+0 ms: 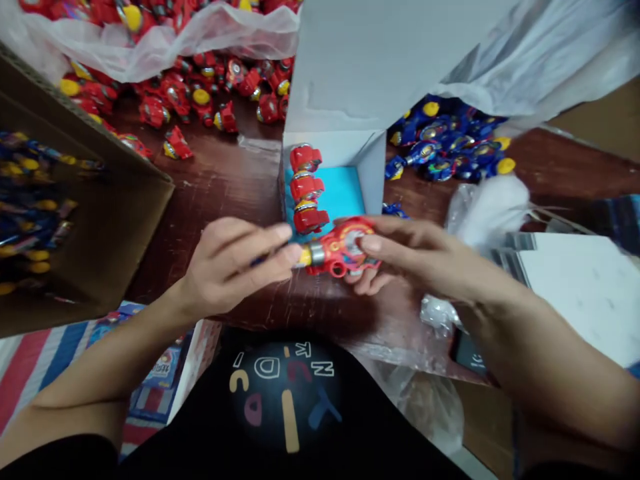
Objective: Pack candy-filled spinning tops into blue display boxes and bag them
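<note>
My right hand [400, 250] grips a red plastic toy [345, 247] with a round silver disc on its face, thumb on top and fingers beneath. My left hand [240, 263] pinches a small dark blue and yellow piece [303, 256], mostly hidden by the fingers. Its yellow end meets the toy's silver collar; whether they are joined I cannot tell. Just beyond my hands stands an open white box [373, 173] with a light blue bottom. Three red toys [307, 188] lie in a column along its left side.
Many red toys [175, 93] spill from a white bag at back left. Blue toys [445, 147] lie right of the box. A cardboard carton [115, 247] at left holds blue and yellow pieces [30, 200]. White flat boxes [585, 287] and clear plastic [440, 315] lie at right.
</note>
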`<state>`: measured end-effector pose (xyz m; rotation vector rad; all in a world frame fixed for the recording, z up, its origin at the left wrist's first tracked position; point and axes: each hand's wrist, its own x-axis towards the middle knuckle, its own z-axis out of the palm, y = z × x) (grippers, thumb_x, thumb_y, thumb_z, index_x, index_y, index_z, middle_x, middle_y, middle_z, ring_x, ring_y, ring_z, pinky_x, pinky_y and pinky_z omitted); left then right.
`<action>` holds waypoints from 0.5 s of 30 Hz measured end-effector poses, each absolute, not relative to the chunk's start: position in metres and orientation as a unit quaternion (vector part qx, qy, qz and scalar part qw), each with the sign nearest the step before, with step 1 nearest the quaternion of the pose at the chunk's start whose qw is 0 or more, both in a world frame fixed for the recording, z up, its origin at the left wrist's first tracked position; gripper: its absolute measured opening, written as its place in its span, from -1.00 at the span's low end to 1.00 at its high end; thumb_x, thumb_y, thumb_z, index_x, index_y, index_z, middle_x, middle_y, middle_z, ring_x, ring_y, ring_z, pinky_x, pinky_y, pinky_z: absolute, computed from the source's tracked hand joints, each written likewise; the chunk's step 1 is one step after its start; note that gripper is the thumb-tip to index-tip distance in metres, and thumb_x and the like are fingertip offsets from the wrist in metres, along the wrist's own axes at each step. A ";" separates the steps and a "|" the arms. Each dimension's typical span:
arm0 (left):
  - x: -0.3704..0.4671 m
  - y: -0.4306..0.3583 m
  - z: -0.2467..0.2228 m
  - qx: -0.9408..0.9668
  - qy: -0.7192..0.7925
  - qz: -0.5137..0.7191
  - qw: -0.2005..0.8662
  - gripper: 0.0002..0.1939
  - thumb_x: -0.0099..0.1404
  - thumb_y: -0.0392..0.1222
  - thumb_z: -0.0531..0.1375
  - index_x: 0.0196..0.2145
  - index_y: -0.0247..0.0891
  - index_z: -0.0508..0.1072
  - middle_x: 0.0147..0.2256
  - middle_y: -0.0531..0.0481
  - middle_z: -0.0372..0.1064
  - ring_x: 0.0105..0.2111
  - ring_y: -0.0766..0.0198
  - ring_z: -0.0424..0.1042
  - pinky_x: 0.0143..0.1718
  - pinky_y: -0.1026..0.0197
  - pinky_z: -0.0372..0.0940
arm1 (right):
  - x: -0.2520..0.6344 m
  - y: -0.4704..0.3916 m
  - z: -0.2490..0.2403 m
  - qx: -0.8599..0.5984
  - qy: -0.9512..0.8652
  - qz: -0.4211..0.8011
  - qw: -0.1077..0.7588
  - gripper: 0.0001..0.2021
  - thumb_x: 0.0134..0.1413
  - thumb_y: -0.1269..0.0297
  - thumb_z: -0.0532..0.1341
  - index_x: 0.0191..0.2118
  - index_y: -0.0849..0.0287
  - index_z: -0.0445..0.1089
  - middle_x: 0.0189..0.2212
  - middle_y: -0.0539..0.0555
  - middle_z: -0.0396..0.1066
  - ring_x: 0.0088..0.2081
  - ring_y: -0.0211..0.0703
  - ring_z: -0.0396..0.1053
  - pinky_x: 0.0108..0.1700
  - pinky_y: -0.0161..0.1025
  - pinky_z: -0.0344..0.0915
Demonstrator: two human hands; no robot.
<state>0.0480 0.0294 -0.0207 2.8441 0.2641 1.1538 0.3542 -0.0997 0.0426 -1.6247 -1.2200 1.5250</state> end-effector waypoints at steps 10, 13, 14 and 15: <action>0.124 0.005 -0.078 0.947 0.015 0.297 0.122 -0.48 0.46 -0.27 0.38 0.32 -0.18 0.44 0.23 -0.07 0.54 0.31 0.07 0.48 0.43 -0.08 0.29 | 0.423 -0.176 0.035 -0.653 -0.751 0.026 -0.096 -0.45 0.55 0.28 -0.11 0.49 0.06 0.28 -0.13 0.22 0.64 -0.29 0.06 0.56 -0.52 -0.15 0.15; 0.128 0.009 -0.087 0.942 -0.006 0.300 0.149 -0.48 0.47 -0.30 0.37 0.32 -0.26 0.43 0.27 -0.13 0.50 0.34 0.07 0.46 0.45 -0.10 0.26 | 0.411 -0.171 0.034 -0.636 -0.759 0.070 -0.123 -0.33 0.41 0.51 -0.14 0.49 -0.03 0.26 -0.24 0.17 0.59 -0.29 0.04 0.51 -0.49 -0.17 0.11; 0.129 0.009 -0.088 0.941 -0.006 0.301 0.151 -0.49 0.47 -0.30 0.36 0.32 -0.27 0.43 0.28 -0.13 0.49 0.34 0.07 0.45 0.45 -0.11 0.25 | 0.409 -0.168 0.031 -0.628 -0.765 0.065 -0.127 -0.31 0.38 0.54 -0.14 0.48 -0.04 0.28 -0.23 0.17 0.59 -0.29 0.03 0.51 -0.48 -0.17 0.11; 0.128 0.008 -0.087 0.940 -0.001 0.305 0.150 -0.51 0.48 -0.29 0.35 0.31 -0.26 0.44 0.28 -0.12 0.50 0.34 0.08 0.46 0.45 -0.10 0.26 | 0.408 -0.164 0.025 -0.620 -0.772 0.055 -0.127 -0.31 0.36 0.55 -0.13 0.45 -0.05 0.32 -0.22 0.18 0.59 -0.30 0.03 0.50 -0.48 -0.17 0.10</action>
